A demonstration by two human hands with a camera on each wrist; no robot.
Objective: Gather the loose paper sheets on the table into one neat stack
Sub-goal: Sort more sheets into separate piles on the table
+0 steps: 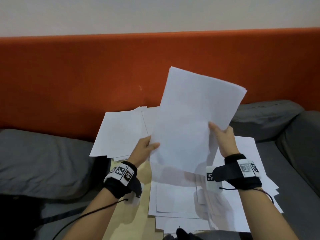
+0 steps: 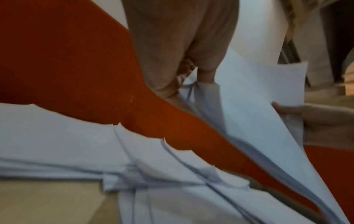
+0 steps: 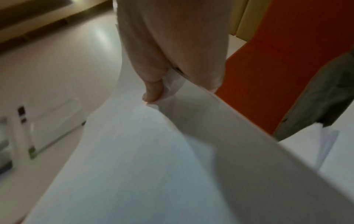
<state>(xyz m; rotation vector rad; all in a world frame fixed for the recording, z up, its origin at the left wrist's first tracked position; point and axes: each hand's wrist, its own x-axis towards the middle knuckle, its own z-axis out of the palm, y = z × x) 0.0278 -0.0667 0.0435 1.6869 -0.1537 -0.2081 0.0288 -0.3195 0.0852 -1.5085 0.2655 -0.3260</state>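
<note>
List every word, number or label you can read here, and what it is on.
No readable text.
Sheets: blank.
Left wristband and right wristband: square black-and-white marker patterns; tiny characters beside them are too small to read.
Pale object in the right wrist view: dark marks, blurred.

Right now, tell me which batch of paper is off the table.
The tilted bundle gripped by the left hand and right hand; the far-left pile and near sheets lie flat.
</note>
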